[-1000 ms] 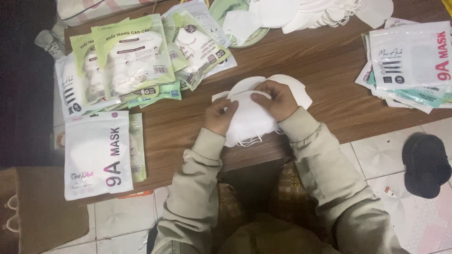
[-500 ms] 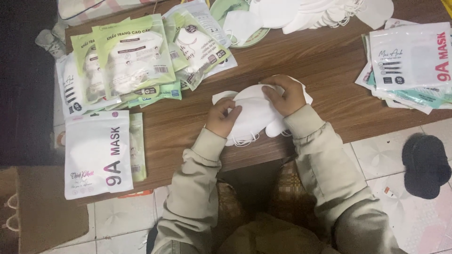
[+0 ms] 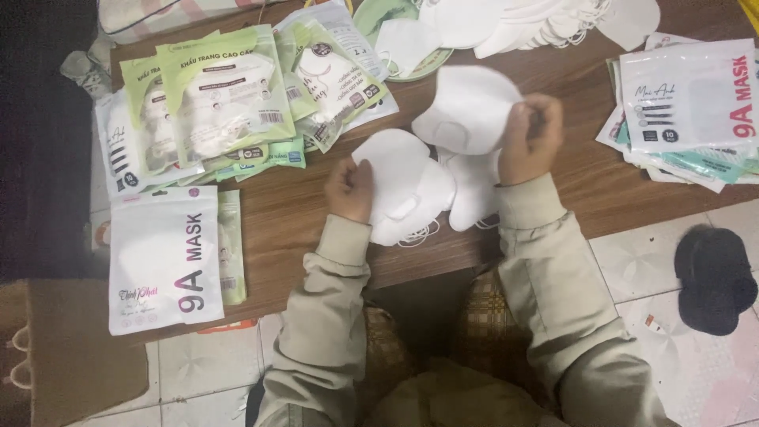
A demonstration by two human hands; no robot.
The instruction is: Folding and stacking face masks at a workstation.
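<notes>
My right hand (image 3: 531, 136) pinches one white face mask (image 3: 468, 107) by its edge, lifted at one o'clock to peel it free. My left hand (image 3: 350, 188) clamps the white mask stack (image 3: 407, 190) on the wooden table (image 3: 300, 213), steadying it at nine o'clock.

This looks like a small home packing spot: a low wooden desk (image 3: 316, 213) on a tiled floor (image 3: 198, 368), heaped with loose white face masks (image 3: 506, 20) and stacks of printed retail pouches (image 3: 221, 103), a cardboard box (image 3: 71, 348) standing beside it.
</notes>
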